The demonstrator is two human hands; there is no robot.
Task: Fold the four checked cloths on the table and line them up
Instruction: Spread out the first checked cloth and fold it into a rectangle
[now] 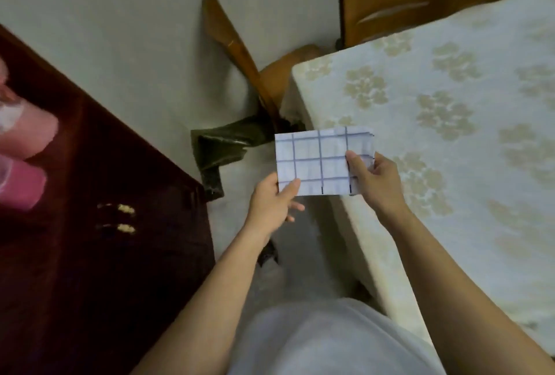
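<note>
A white cloth with blue checks (315, 158), folded into a small flat rectangle, is held in the air at the near left corner of the table (450, 134). My left hand (274, 203) pinches its lower left corner, thumb on top. My right hand (375, 178) pinches its right edge, thumb on the upper face. No other checked cloth is in view.
The table wears a pale cloth with beige flower prints. A dark wooden cabinet (90, 239) with pink bottles (24, 164) stands at the left. Two wooden chairs (405, 11) sit behind the table, and a dark green bag (219, 146) lies on the floor.
</note>
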